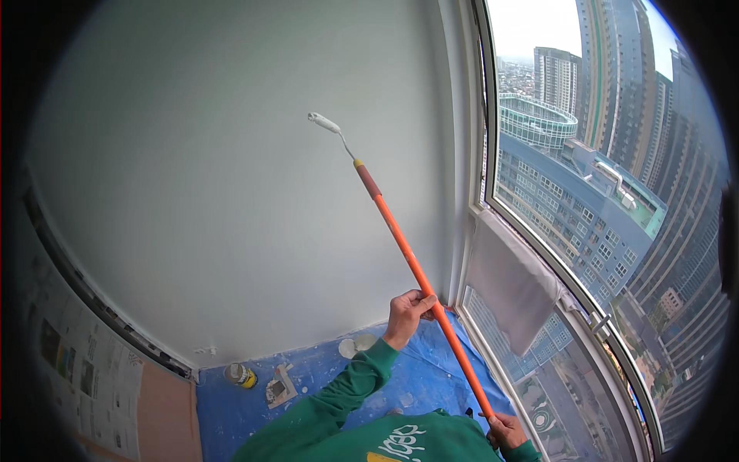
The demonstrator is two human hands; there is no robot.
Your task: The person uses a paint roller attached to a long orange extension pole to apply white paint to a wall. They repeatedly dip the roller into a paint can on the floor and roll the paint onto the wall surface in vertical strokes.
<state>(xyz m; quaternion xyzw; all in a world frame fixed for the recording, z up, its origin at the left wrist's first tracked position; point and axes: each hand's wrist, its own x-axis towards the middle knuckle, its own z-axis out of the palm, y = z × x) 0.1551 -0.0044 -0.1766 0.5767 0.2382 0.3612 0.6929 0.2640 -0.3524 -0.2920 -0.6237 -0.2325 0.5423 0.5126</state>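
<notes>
A long orange pole (400,242) slants up from the lower right, with a small white paint roller (324,122) on a bent wire frame at its upper end. The roller is at the pale grey wall (231,192); whether it touches the surface I cannot tell. My left hand (410,314) grips the pole around its middle, thumb laid along it. Lower down, close to the window side, my right hand (506,430) is closed around the pole's bottom end. Green sleeves cover both forearms.
Blue plastic sheeting (323,385) covers the floor, bearing a yellow-labelled can (240,376), a paint-stained flat piece (281,387) and pale round lids (356,346). Right stands a tall window (493,202) with a grey cloth (514,281) over its rail. Printed paper (85,362) covers a surface at left.
</notes>
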